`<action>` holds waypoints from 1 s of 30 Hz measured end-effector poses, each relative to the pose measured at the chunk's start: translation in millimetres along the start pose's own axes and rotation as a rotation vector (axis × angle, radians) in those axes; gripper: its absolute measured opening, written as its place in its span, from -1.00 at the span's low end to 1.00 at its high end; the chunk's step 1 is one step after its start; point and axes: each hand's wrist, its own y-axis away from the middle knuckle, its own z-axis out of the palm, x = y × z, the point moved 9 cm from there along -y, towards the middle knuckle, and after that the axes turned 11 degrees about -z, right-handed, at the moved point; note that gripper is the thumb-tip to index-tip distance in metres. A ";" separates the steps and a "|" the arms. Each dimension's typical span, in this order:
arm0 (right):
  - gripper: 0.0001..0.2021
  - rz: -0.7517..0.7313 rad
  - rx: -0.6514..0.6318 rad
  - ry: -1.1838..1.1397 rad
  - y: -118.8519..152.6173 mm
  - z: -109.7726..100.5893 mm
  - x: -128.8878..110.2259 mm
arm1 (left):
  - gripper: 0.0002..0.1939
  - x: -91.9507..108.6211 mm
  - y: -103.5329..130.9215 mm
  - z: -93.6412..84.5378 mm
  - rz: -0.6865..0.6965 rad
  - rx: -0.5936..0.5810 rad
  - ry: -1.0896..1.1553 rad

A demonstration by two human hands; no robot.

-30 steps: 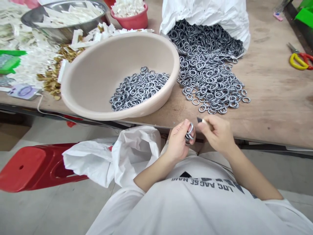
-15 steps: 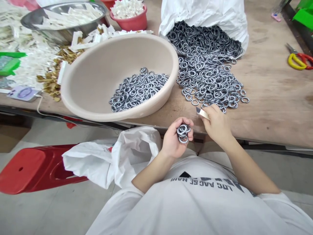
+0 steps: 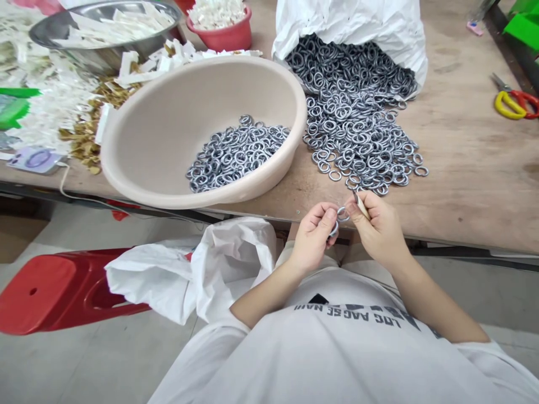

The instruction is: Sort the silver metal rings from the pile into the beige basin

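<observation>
My left hand is closed on grey rings, just off the front edge of the table. One ring sticks out between the fingertips of both hands, and another shows below my left thumb; any others in the palm are hidden. Closed around a small knife with a pale handle and dark blade, my right hand has its fingertips at the protruding ring. Beyond the hands, a heap of loose rings spills from a white sack. To its left, a beige basin holds more rings.
Scissors with red and yellow handles lie at the right. White and brown pieces, a steel bowl and a red tub crowd the back left. Below the table edge are a white bag and a red stool.
My hands have come together. My left hand has turned over and closed on the rings that lay in its palm. My right hand has moved slightly nearer, the knife now pointing more upright.
</observation>
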 end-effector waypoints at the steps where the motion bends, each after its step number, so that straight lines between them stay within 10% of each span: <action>1: -0.78 0.009 0.005 -0.019 0.8 1.1 0.8 | -0.62 -0.4 0.1 0.6 0.020 -0.003 -0.019; 30: -0.87 -0.114 0.011 -0.086 4.5 5.5 -12.3 | -0.56 -14.0 -1.6 1.1 -0.011 -0.057 -0.081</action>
